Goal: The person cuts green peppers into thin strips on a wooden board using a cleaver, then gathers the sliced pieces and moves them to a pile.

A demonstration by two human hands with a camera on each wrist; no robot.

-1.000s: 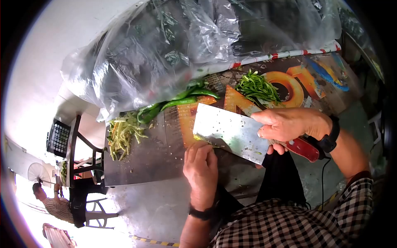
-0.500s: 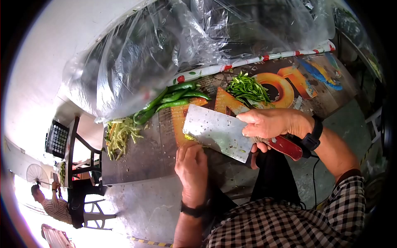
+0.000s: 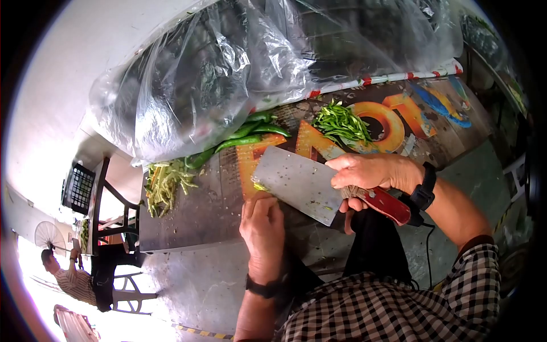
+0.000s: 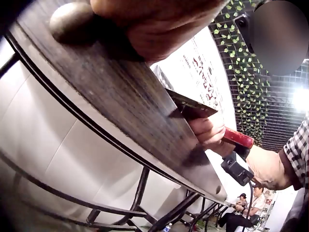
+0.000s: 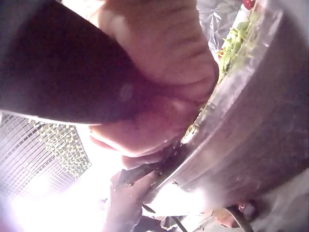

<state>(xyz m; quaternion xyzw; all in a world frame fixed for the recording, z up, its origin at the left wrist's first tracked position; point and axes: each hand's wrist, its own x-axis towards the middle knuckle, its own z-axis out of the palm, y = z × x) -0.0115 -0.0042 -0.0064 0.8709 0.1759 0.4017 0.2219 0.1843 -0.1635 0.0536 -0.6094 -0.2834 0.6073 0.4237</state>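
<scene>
In the head view the right hand (image 3: 370, 174) grips a cleaver (image 3: 296, 181) by its red handle, fingers wrapped near the blade. The broad grey blade, specked with green bits, lies tilted over the table's near edge, its far corner beside the left hand. That left hand (image 3: 262, 228) is curled at the table edge; a yellow-green pepper piece (image 3: 260, 187) shows at its fingertips, mostly hidden. Left of the blade's far corner, whole green peppers (image 3: 245, 137) lie in a heap. Sliced green pepper (image 3: 342, 122) is piled beyond the right hand.
Pale green strips (image 3: 166, 188) are heaped at the table's left end. A clear plastic sheet (image 3: 199, 85) covers the table's back. A black crate (image 3: 78, 188) stands on another table at far left, near a seated person (image 3: 77, 279). A cable (image 3: 428, 251) hangs beside the right arm.
Both hands and the cleaver shift slightly left in the head view, mostly along with the whole scene. The blade's slant changes a little; the grips stay the same.
</scene>
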